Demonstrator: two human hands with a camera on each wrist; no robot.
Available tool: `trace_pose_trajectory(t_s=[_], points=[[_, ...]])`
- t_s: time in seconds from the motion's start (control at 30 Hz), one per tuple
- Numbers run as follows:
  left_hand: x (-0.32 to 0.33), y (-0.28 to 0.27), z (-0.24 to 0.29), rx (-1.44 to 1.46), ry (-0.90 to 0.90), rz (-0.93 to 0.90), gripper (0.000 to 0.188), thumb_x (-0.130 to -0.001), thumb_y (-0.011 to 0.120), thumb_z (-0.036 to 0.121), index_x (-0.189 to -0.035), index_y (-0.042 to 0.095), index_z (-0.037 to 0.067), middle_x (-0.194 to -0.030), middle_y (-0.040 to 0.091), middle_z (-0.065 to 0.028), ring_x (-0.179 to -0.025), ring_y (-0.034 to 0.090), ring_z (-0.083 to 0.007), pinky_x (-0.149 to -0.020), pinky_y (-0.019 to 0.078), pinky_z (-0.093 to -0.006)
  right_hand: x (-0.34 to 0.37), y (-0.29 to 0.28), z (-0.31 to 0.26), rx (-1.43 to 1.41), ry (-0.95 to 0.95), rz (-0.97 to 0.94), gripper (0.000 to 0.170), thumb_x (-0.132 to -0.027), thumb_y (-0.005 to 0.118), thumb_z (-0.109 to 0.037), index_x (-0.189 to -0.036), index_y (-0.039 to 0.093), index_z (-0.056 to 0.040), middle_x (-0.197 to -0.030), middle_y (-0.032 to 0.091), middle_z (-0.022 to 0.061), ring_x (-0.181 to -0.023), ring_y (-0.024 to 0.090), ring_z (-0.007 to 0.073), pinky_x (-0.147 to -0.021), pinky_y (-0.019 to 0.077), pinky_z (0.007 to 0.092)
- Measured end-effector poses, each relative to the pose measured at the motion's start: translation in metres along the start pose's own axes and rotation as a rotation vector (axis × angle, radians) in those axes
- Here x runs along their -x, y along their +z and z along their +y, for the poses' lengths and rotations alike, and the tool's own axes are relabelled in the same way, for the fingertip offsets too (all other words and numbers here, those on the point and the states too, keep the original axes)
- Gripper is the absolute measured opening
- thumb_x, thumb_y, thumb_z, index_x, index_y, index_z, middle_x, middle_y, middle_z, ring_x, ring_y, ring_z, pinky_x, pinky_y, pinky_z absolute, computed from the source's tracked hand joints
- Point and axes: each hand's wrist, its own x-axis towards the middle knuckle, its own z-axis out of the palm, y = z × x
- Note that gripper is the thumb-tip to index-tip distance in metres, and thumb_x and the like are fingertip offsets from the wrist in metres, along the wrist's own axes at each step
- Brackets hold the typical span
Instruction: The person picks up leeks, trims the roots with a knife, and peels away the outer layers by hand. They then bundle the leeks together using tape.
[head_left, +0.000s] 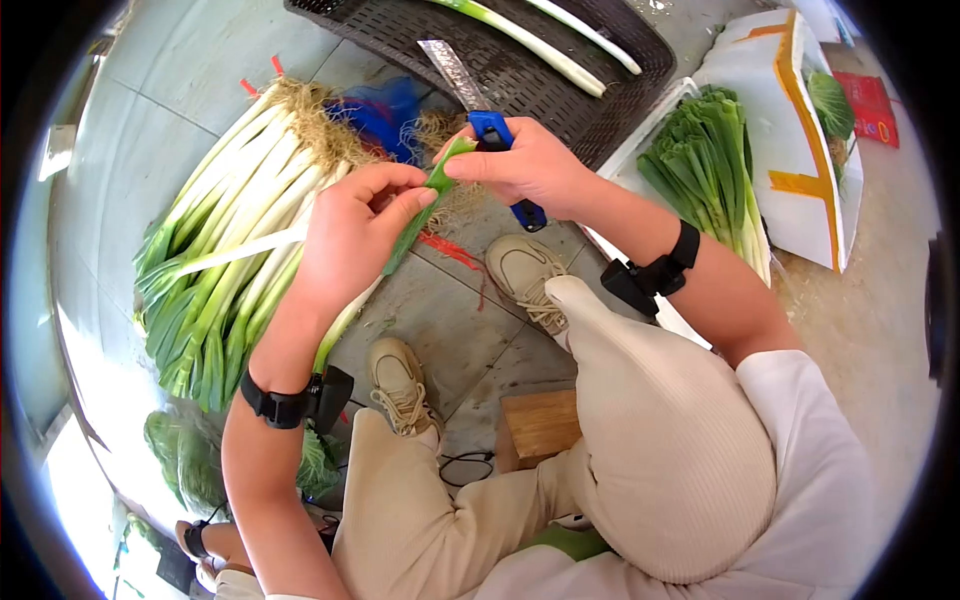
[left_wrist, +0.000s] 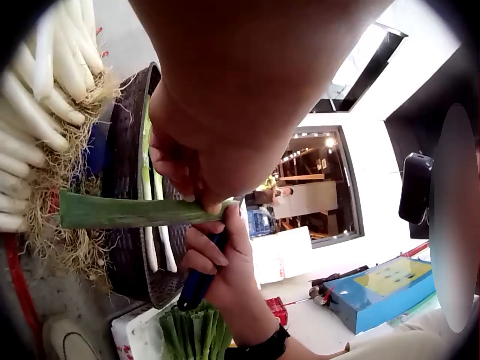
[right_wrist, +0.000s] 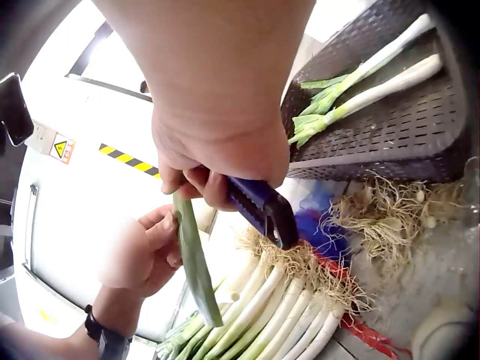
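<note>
i see, remotely, the left hand (head_left: 350,222) pinching a green leaf (head_left: 413,228) near a heap of leeks (head_left: 235,225) while the right hand (head_left: 543,170) grips a blue-handled knife (head_left: 489,128).

Spreads as grey tiled floor (head_left: 460,345) through the middle of the head view; bears a leek pile (head_left: 225,255) at left, a brown basket (head_left: 625,110) at top centre.

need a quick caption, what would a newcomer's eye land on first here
Probably the big heap of leeks, roots still on, at the left of the head view. Next, the blue-handled knife in the right hand, blade out, and the green leaf the left hand pinches.
</note>
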Motion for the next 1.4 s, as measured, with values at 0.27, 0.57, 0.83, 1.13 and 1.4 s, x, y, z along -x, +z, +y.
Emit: trace_pose_trajectory(t_s=[0.27, 0.57, 0.83, 1.13, 1.4], points=[[-0.003, 0.006, 0.008, -0.301, 0.313, 0.271, 0.024, -0.084, 0.076, 0.011, -0.107, 0.068, 0.006, -0.099, 0.065, -0.0059, -0.076, 0.058, -0.0152, -0.063, 0.0449, -0.0276, 0.024, -0.058, -0.008, -0.155, -0.023, 0.255, 0.025, -0.085, 0.079, -0.019, -0.09, 0.058, -0.0083, -0.074, 0.062, 0.0031, -0.05, 0.042, 0.004, -0.044, 0.0265, 0.0226], [0.011, 0.025, -0.014, -0.232, 0.178, 0.063, 0.019, -0.089, 0.067, 0.006, -0.107, 0.064, 0.004, -0.097, 0.062, -0.0059, -0.077, 0.056, -0.0155, -0.062, 0.0448, -0.0281, 0.146, -0.256, -0.054, -0.173, -0.54, 0.834, 0.025, -0.092, 0.065, -0.02, -0.076, 0.063, -0.0011, -0.061, 0.058, 0.0055, -0.044, 0.04, 0.0094, -0.041, 0.0272, 0.0261], [0.007, 0.047, -0.022, -0.28, 0.136, -0.052, 0.02, -0.088, 0.068, 0.007, -0.107, 0.064, 0.005, -0.092, 0.061, -0.0075, -0.074, 0.057, -0.0177, -0.062, 0.0461, -0.0305, 0.301, -0.402, -0.089, -0.309, -0.868, 1.275, 0.012, -0.096, 0.061, -0.016, -0.1, 0.058, -0.0057, -0.102, 0.072, 0.0147, -0.053, 0.043, 0.0087, -0.044, 0.0315, 0.0232], [0.003, 0.038, -0.068, -0.58, 0.004, -0.135, 0.026, -0.085, 0.073, 0.019, -0.106, 0.066, 0.006, -0.094, 0.067, -0.0143, -0.083, 0.065, -0.0329, -0.072, 0.052, -0.0406, 0.215, -0.306, 0.03, -0.066, -0.423, 1.16, 0.023, -0.097, 0.064, -0.018, -0.117, 0.063, -0.0067, -0.084, 0.069, 0.0082, -0.047, 0.04, 0.0059, -0.045, 0.0315, 0.0221], [0.046, 0.022, -0.134, -0.735, -0.19, -0.139, 0.026, -0.085, 0.072, 0.024, -0.105, 0.068, 0.008, -0.103, 0.068, -0.0118, -0.098, 0.065, -0.0309, -0.083, 0.0524, -0.0426, 0.134, -0.157, 0.04, 0.644, -0.101, 0.634, 0.023, -0.098, 0.06, -0.022, -0.1, 0.07, -0.0012, -0.066, 0.061, -0.0009, -0.058, 0.052, 0.0058, -0.054, 0.0387, 0.0242]])
